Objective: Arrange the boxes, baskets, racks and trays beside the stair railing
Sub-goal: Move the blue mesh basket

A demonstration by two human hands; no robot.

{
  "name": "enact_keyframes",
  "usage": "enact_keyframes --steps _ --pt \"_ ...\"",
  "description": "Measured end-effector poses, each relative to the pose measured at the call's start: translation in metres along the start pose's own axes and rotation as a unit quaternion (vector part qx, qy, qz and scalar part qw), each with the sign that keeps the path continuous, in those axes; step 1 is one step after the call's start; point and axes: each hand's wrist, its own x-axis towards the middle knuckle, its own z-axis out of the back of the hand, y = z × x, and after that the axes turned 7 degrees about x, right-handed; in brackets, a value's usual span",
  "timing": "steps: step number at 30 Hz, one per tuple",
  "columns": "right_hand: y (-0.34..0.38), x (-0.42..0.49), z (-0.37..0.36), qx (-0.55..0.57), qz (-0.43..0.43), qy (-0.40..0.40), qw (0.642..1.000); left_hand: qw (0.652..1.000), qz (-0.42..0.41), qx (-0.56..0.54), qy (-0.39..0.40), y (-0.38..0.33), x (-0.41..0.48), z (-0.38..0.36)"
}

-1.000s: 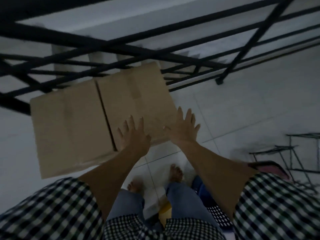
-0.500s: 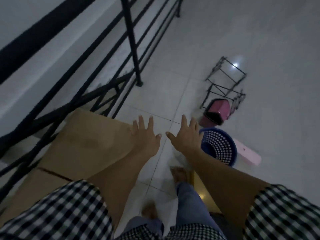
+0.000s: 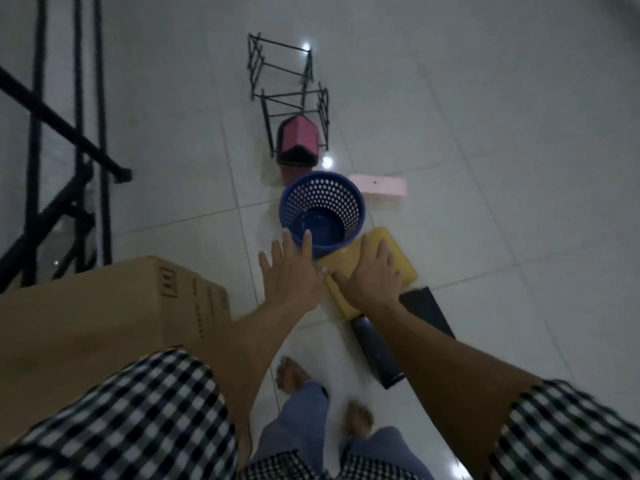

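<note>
On the floor [image 3: 485, 168]: pale glossy tiles, everything below stands or lies on it.
Stair railing [image 3: 100, 133]: black bars, far L of view.
Cardboard box [image 3: 104, 323]: big, brown, lower L, just beside the railing; printed marks on its R face.
Wire rack [image 3: 287, 95]: black, thin frame, lying tipped at top centre, well apart from the railing.
Blue basket [image 3: 322, 209]: round, perforated, upright, mid-frame; open top faces the camera.
Yellow tray [image 3: 407, 271]: flat, just behind the basket toward the person, partly under the R hand in view.
Black tray [image 3: 377, 351]: dark, flat, nearer the person, next to the yellow one.
Pink bin [image 3: 298, 140]: on its side betw. rack and basket, touching the rack's frame.
Pale pink box [image 3: 377, 187]: small, R of the basket.
Left hand [image 3: 294, 275]: fingers straight and spread, holds nothing; tips overlap the basket's near rim, contact unclear.
Right hand [image 3: 370, 275]: fingers spread wide, holds nothing; over the yellow tray, contact unclear.
</note>
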Motion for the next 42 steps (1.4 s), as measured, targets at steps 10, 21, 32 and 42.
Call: enact_keyframes --steps 10,21,32,42 --pt "-0.11 -0.047 0.022 0.057 -0.045 -0.045 0.996 0.997 -0.055 0.051 -0.012 -0.088 -0.059 -0.04" --pt "-0.221 -0.099 0.034 0.076 -0.042 -0.045 0.995 0.997 -0.072 0.041 0.008 -0.18 -0.138 -0.082" --pt "-0.197 -0.045 0.029 0.064 -0.045 0.005 0.997 0.999 -0.033 0.006 0.029 -0.163 -0.083 -0.088" --pt "-0.139 0.032 0.068 0.028 -0.029 0.017 0.999 1.0 0.012 -0.012 0.026 -0.154 0.001 -0.04"
